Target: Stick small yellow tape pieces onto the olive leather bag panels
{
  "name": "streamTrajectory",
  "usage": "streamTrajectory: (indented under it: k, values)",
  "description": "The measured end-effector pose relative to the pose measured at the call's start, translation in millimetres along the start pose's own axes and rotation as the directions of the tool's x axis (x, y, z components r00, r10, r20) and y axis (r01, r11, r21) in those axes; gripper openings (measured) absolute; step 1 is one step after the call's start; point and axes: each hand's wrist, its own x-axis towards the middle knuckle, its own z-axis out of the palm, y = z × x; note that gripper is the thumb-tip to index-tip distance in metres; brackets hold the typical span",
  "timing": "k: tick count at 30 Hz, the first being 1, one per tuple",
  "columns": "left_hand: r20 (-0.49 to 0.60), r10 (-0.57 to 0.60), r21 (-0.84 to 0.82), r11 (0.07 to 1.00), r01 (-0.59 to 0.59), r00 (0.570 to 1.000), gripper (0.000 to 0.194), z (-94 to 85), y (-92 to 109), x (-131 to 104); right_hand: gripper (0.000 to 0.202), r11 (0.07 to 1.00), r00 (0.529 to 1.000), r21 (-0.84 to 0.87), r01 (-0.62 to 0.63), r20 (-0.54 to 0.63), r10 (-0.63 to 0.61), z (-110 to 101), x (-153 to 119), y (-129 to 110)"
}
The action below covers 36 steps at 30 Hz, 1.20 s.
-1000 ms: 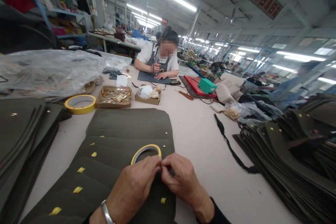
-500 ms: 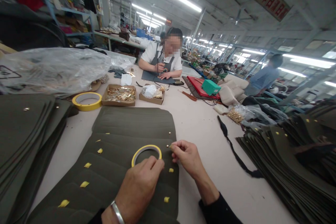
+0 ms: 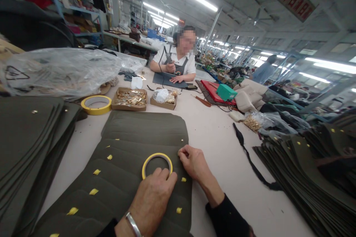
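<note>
A roll of yellow tape (image 3: 144,170) is gripped by my left hand (image 3: 154,192), which has a silver bracelet at the wrist and rests over a stack of dark olive panels (image 3: 139,129). My right hand (image 3: 194,161) has its fingertips pinched together at the right edge of the top panel, just below a small gold stud (image 3: 182,140). The fingers cover the spot where a second stud sits, and the bit of yellow tape in them is mostly hidden. Small yellow tape pieces (image 3: 94,192) dot both sides of the overlapping panels.
A thicker yellow tape roll (image 3: 96,110) lies beside a box of gold hardware (image 3: 129,105) and a smaller box (image 3: 163,103). More panels are stacked left (image 3: 25,137) and right (image 3: 294,170). Across the table, a co-worker (image 3: 178,63) holds a corded tool.
My right hand has moved slightly up and onto the stud that was visible, bringing the tape piece over it. My left hand still holds the roll. The view has shifted slightly.
</note>
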Motion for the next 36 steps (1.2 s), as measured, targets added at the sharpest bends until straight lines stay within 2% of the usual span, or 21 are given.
streamTrajectory:
  k: [2,4,5,8,10,12,15,18,21,24,28,32,36]
  values:
    - [0.002,0.002,0.014,1.000,-0.002,1.000,0.024,0.0,1,0,0.014,1.000,1.000,-0.010,-0.008,0.004,0.008,-2,0,2]
    - [-0.004,0.005,0.016,1.000,-0.005,1.000,0.024,0.8,1,-1,0.027,1.000,0.999,0.031,-0.005,-0.033,0.006,-5,-3,5]
    - [-0.006,0.006,0.014,1.000,-0.006,1.000,0.024,1.4,1,-1,0.026,0.999,0.998,0.048,0.023,-0.066,-0.020,-7,-5,8]
    - [-0.014,0.009,0.002,1.000,-0.009,1.000,0.024,3.3,0,-2,0.010,0.975,0.968,-0.007,0.221,-0.124,-0.220,-11,-13,13]
    - [-0.019,0.009,-0.002,1.000,-0.009,1.000,0.024,3.5,0,-2,0.015,0.933,0.933,-0.106,0.345,-0.066,-0.353,-11,-16,13]
    - [-0.019,0.006,-0.007,1.000,-0.006,1.000,0.026,3.1,0,-2,0.017,0.898,0.918,-0.199,0.393,0.023,-0.396,-9,-14,10]
    - [-0.015,0.010,-0.012,1.000,-0.010,1.000,0.027,1.5,0,-2,0.018,0.918,0.962,-0.288,0.271,0.106,-0.251,-6,-3,0]
    - [-0.015,0.012,-0.005,1.000,-0.012,1.000,0.028,0.0,0,-2,0.022,0.947,0.990,-0.301,0.112,0.118,-0.079,-4,11,-9]
    - [-0.026,0.006,-0.006,1.000,-0.006,1.000,0.026,-0.5,-3,-3,0.025,0.963,0.993,-0.262,0.069,0.113,-0.040,-7,16,-12]
    - [-0.099,0.023,-0.031,0.999,-0.026,0.995,0.024,-0.7,-9,-4,0.016,0.984,0.996,-0.169,0.049,0.084,-0.036,-13,4,-6]
    - [-0.200,0.002,-0.033,0.999,-0.009,0.980,0.023,-3.0,-18,-2,0.022,0.991,0.997,0.106,-0.079,0.031,0.076,-26,-29,9]
    - [-0.196,-0.017,-0.009,1.000,0.016,0.980,0.023,-2.7,-25,3,0.021,0.985,0.991,0.134,-0.113,0.085,0.102,-31,-54,13]
    - [-0.176,-0.008,-0.002,1.000,0.008,0.984,0.024,-0.2,-27,5,0.016,0.971,0.982,0.186,-0.153,0.141,0.128,-29,-59,9]
